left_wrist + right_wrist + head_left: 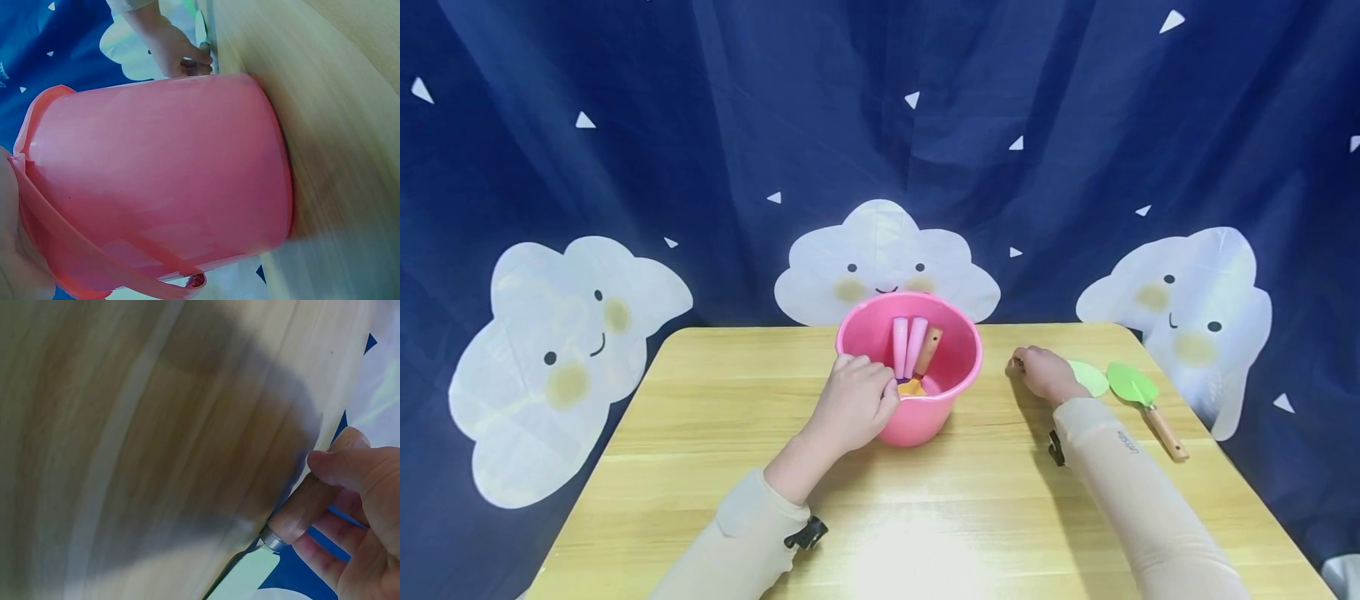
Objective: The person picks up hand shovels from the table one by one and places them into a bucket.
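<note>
A pink bucket (917, 417) stands on the table, tilted slightly in the head view. My left hand (853, 398) grips its near-left rim, fingers curled over the edge. Inside are two lilac handles (900, 346), a wooden handle (929, 350) and a yellow piece (912, 387); their lower ends are partly hidden. To the right of the bucket, my right hand (1043, 373) holds a small trowel by its wooden handle (303, 509), thumb on one side and fingers on the other. The trowel's pale green blade (1088, 377) points right, low over the tabletop.
A bright green trowel (1133, 383) with a wooden handle lies near the right edge of the wooden table (715, 417). The bucket's pink carrying handle (81, 244) hangs down its side. Behind the table hangs a blue curtain (730, 150) with white clouds.
</note>
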Action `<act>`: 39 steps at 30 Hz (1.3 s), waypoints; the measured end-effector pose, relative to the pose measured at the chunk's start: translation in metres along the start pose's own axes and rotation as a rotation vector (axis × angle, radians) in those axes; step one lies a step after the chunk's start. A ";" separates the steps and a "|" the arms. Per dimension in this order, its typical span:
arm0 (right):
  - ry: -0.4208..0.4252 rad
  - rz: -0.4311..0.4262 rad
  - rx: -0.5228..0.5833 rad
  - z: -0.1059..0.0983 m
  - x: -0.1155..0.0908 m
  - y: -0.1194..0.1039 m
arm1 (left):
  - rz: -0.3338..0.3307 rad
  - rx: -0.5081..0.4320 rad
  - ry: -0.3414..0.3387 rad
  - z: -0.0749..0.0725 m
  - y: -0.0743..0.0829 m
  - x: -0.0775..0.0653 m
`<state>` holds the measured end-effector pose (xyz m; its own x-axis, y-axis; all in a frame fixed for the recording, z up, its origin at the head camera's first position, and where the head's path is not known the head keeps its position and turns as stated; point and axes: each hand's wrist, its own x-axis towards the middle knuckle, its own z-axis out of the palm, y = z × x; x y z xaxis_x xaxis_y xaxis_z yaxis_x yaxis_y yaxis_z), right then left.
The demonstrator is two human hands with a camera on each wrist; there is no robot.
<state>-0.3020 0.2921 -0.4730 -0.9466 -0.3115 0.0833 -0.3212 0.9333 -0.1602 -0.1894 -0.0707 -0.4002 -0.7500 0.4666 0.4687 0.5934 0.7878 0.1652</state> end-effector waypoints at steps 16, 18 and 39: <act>-0.026 -0.055 0.029 -0.001 0.002 -0.012 | -0.001 -0.006 0.002 0.000 0.000 -0.001; -0.040 -0.050 0.043 -0.001 0.003 -0.014 | 0.000 -0.003 0.004 0.000 0.000 -0.001; -0.015 -0.118 0.198 -0.023 0.001 -0.030 | -0.005 -0.015 0.000 0.000 0.000 0.000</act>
<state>-0.2930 0.2679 -0.4460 -0.9018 -0.4206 0.0990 -0.4279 0.8374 -0.3401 -0.1891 -0.0706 -0.4004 -0.7528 0.4630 0.4679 0.5943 0.7837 0.1805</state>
